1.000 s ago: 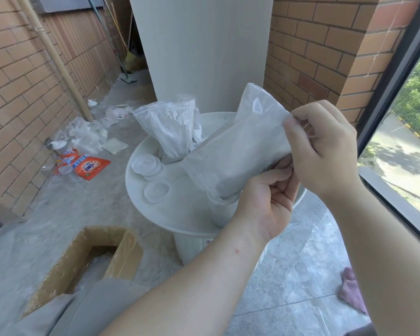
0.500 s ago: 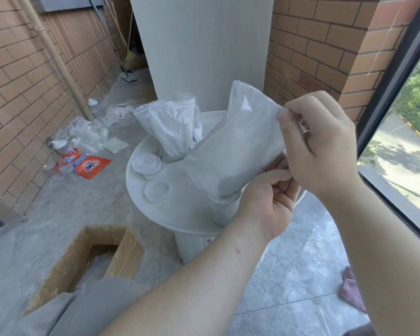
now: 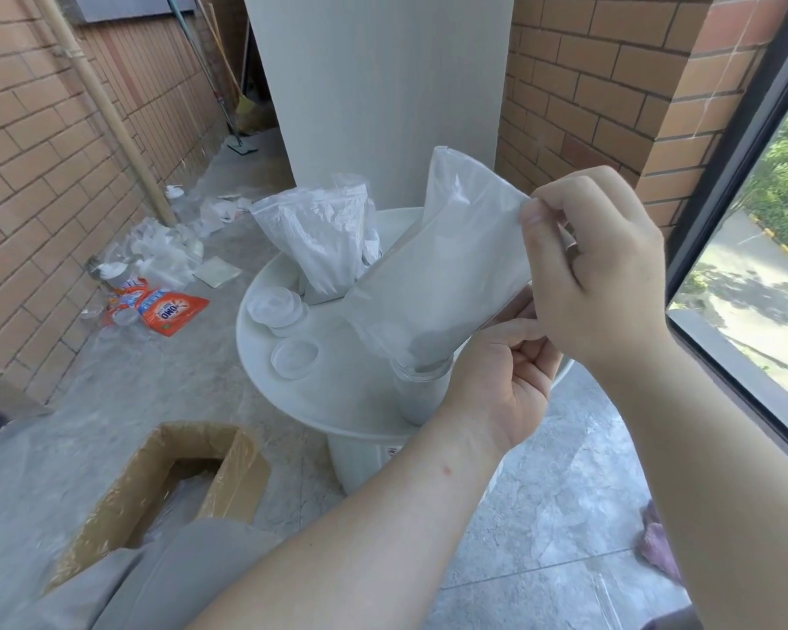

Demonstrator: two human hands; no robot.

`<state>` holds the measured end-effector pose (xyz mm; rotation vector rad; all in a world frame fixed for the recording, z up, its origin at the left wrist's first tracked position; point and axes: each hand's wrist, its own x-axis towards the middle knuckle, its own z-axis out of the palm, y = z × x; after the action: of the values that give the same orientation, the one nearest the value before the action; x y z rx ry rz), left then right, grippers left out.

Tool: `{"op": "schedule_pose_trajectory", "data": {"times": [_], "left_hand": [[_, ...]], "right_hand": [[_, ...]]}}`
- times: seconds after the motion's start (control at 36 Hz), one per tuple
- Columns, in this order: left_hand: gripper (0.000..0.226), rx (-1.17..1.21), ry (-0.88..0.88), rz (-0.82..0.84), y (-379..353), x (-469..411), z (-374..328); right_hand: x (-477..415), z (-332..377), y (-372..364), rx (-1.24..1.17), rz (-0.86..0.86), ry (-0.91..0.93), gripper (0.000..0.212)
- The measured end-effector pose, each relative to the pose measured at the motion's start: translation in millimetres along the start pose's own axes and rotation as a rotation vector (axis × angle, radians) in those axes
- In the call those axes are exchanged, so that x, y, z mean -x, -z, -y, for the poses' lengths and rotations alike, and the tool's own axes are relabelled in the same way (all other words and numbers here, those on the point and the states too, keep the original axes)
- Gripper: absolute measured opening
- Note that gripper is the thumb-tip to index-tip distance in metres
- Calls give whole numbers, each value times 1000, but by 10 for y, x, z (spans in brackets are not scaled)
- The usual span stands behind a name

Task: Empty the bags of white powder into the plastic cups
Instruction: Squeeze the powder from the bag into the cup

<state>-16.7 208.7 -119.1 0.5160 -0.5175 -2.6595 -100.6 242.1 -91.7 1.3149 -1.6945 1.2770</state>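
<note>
- The right hand (image 3: 597,270) pinches the raised end of the tilted bag (image 3: 446,275); the left hand (image 3: 501,384) grips its lower edge.
- The bag's mouth sits in the plastic cup (image 3: 417,395) on the table (image 3: 337,402), and the cup looks partly filled.
- Behind it a second bag (image 3: 319,238) looks full, not yet emptied.

Single view: head-worn, wide-angle. Faces forward and down, from above. Close range: left hand (image 3: 501,384), right hand (image 3: 601,266), powder bag (image 3: 442,284) fill frame centre. Round white table (image 3: 346,397) just beyond, mid-frame. Brick wall (image 3: 42,175) along left edge, window (image 3: 747,288) at right edge; straight lines bow outward.
</note>
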Motion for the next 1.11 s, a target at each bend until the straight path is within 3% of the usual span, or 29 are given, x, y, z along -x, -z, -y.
{"op": "schedule_pose_trajectory", "data": {"times": [1.11], "left_hand": [[59,-109,-44,-85,17,-55,28]], "right_hand": [[-98,165,26,54,75,36,24]]}}
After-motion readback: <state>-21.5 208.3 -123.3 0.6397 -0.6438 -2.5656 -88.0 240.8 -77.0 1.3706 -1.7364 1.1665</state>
